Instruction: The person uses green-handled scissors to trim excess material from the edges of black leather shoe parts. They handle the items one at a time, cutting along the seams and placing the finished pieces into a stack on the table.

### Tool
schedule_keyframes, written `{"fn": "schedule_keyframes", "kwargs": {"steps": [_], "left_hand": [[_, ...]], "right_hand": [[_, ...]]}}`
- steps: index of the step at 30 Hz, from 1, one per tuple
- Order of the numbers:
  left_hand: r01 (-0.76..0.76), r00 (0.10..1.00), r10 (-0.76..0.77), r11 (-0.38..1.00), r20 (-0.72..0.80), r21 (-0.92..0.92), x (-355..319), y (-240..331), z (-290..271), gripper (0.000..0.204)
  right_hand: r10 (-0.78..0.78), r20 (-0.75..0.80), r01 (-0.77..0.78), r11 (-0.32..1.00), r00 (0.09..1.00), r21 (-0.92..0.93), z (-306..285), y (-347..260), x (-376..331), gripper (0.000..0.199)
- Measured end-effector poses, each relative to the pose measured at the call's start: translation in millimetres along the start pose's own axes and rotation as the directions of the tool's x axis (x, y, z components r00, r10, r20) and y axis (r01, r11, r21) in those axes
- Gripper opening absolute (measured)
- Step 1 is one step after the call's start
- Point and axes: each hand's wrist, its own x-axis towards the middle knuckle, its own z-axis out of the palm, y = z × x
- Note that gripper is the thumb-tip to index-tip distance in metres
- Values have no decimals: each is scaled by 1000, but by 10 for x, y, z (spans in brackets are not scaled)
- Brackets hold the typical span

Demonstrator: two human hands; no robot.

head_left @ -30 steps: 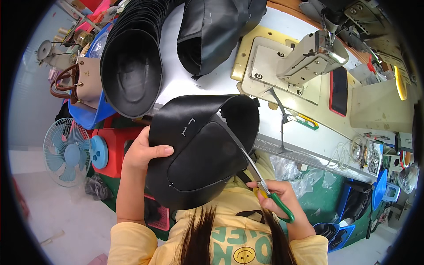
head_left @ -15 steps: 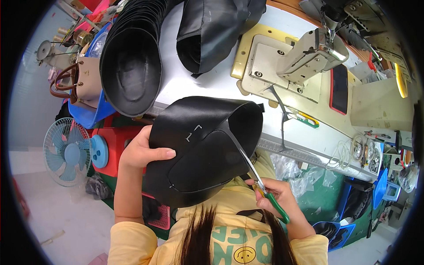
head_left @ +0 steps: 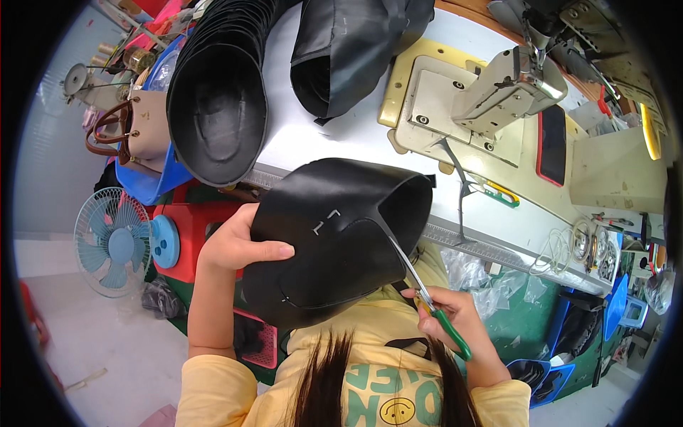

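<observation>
Over my lap, my left hand (head_left: 242, 245) grips the left side of a hollow black leather piece (head_left: 313, 238), thumb on top and fingers hidden behind it. The piece has a curved seam line and small silvery corner marks on its face, and its open end is turned to the right. In my right hand (head_left: 455, 320) is a pair of scissors (head_left: 447, 333) with green handles. Their blades point up and left against the edge of the open end; how far apart they are is hard to tell.
A long stack of nested black shells (head_left: 217, 117) and another black leather piece (head_left: 341, 64) lie on the white table (head_left: 284, 142). To the right stand a sewing machine (head_left: 498, 92), a red-edged phone (head_left: 551, 146) and a yellow-green snipper (head_left: 501, 192). A fan (head_left: 117, 242) is at left.
The leather piece has shifted slightly to the right and turned a little, with my left hand still on it. The scissors stay at its edge. The whole view has moved slightly.
</observation>
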Motion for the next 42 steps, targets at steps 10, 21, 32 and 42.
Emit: {"fn": "schedule_keyframes", "kwargs": {"steps": [10, 21, 32, 42], "left_hand": [[-4, 999, 0, 997, 52, 71, 8, 42, -14, 43], [28, 996, -39, 992, 82, 125, 3, 88, 49, 45], [23, 976, -65, 980, 210, 195, 43, 63, 32, 41], [435, 893, -395, 879, 214, -195, 208, 124, 280, 53]], "right_hand": [[-11, 38, 12, 1000, 999, -22, -48, 10, -19, 45], [-29, 43, 29, 1000, 999, 10, -71, 47, 0, 55], [-36, 100, 42, 998, 994, -55, -152, 36, 6, 45], [43, 187, -6, 981, 981, -194, -330, 97, -86, 46]]}}
